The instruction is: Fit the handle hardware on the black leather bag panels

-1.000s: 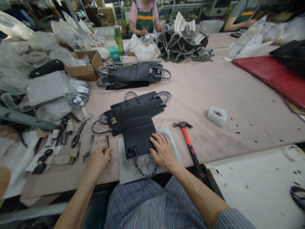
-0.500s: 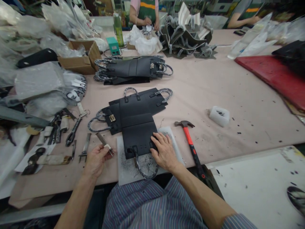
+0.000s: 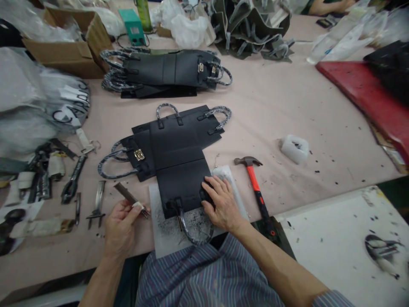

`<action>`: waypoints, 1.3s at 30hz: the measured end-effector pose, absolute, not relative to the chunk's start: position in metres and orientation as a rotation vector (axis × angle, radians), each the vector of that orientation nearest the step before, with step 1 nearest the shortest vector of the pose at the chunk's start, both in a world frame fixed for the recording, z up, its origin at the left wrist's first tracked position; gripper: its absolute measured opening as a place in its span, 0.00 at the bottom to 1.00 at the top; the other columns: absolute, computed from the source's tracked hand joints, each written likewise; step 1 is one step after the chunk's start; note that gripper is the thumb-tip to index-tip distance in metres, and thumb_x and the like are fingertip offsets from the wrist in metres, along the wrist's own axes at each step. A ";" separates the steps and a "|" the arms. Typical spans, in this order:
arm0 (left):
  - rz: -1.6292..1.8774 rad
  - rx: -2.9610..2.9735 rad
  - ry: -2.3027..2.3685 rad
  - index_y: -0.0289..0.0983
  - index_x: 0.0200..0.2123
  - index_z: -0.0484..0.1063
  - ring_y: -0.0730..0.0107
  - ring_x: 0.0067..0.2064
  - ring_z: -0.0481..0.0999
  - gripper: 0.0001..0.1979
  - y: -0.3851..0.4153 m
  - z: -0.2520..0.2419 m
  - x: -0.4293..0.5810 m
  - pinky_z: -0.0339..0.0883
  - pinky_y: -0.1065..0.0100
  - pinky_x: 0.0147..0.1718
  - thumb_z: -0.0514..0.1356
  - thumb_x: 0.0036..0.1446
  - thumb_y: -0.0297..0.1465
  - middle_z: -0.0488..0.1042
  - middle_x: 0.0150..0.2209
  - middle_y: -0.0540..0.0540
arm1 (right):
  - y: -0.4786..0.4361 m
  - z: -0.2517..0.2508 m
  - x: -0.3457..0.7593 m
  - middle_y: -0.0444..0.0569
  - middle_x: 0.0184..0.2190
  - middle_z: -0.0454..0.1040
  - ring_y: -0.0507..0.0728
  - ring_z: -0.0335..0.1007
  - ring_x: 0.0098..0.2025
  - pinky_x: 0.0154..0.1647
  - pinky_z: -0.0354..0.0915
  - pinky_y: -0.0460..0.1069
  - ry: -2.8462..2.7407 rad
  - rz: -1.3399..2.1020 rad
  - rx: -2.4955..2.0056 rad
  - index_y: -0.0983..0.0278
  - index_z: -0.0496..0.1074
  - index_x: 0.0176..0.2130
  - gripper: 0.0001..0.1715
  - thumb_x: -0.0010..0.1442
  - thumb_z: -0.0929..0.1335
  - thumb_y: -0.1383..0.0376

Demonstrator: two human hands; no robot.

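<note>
My left hand [image 3: 119,228] pinches a pronged metal punch [image 3: 131,198], partly wrapped in white tape, left of the work. A black leather bag panel [image 3: 179,157] lies unfolded, with several plastic-wrapped handles and a gold-coloured clasp [image 3: 139,154]. Its near flap rests on a speckled whitish board [image 3: 158,238]. At the flap's right edge, my right hand [image 3: 223,204] grips the dark end of the near bag handle [image 3: 194,241], its fingers lying over the leather. One end of that handle sits on the flap; the other is partly hidden by my fingers.
To the right lie a red-handled claw hammer [image 3: 255,187] and a white block [image 3: 294,149]. More black bag panels [image 3: 169,70] are stacked behind. Hand tools [image 3: 74,179], plastic bags and a cardboard box [image 3: 67,55] crowd the left. A red sheet [image 3: 361,94] lies far right.
The view has tilted down and come closer. My left hand still holds the punch, which is turned a little flatter. My right hand stays at the flap's edge.
</note>
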State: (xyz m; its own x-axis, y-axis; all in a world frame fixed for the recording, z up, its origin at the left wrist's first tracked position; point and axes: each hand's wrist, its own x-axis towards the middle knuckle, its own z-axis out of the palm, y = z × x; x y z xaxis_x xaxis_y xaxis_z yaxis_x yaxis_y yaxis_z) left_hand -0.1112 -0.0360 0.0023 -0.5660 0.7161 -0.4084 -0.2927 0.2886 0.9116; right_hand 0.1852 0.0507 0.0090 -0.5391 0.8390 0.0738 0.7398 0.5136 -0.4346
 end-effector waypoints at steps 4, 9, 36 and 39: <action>1.476 0.362 1.603 0.37 0.36 0.74 0.64 0.31 0.82 0.17 -0.036 0.009 -0.113 0.79 0.61 0.36 0.74 0.44 0.36 0.81 0.31 0.49 | 0.052 0.009 0.185 0.53 0.69 0.61 0.67 0.49 0.72 0.73 0.43 0.67 -2.486 0.526 -1.343 0.62 0.66 0.64 0.30 0.64 0.65 0.60; 1.493 0.358 1.454 0.41 0.44 0.75 0.61 0.33 0.84 0.24 -0.023 0.029 -0.088 0.81 0.60 0.36 0.76 0.43 0.36 0.83 0.34 0.49 | 0.053 0.009 0.185 0.53 0.69 0.61 0.67 0.50 0.72 0.73 0.43 0.67 -2.487 0.537 -1.345 0.62 0.66 0.64 0.31 0.64 0.65 0.60; 1.249 1.047 1.748 0.38 0.42 0.75 0.61 0.42 0.83 0.11 -0.002 0.023 -0.017 0.77 0.61 0.47 0.66 0.57 0.36 0.82 0.40 0.44 | 0.053 0.013 0.186 0.53 0.69 0.62 0.67 0.51 0.72 0.73 0.44 0.68 -2.436 0.582 -1.328 0.63 0.67 0.64 0.31 0.63 0.66 0.59; 1.306 0.996 1.860 0.39 0.43 0.73 0.64 0.39 0.82 0.13 -0.005 0.036 -0.028 0.76 0.64 0.42 0.66 0.57 0.39 0.81 0.38 0.45 | 0.052 0.012 0.187 0.53 0.69 0.63 0.68 0.53 0.71 0.72 0.46 0.68 -2.434 0.553 -1.305 0.63 0.68 0.63 0.30 0.64 0.66 0.60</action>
State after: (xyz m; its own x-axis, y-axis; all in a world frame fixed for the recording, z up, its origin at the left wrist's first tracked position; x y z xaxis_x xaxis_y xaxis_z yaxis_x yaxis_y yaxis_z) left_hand -0.0275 -0.0047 0.0362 -0.5015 0.8613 -0.0815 0.2161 0.2160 0.9522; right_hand 0.1871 0.0519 0.0124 -0.5295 0.8425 0.0991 0.7171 0.5069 -0.4783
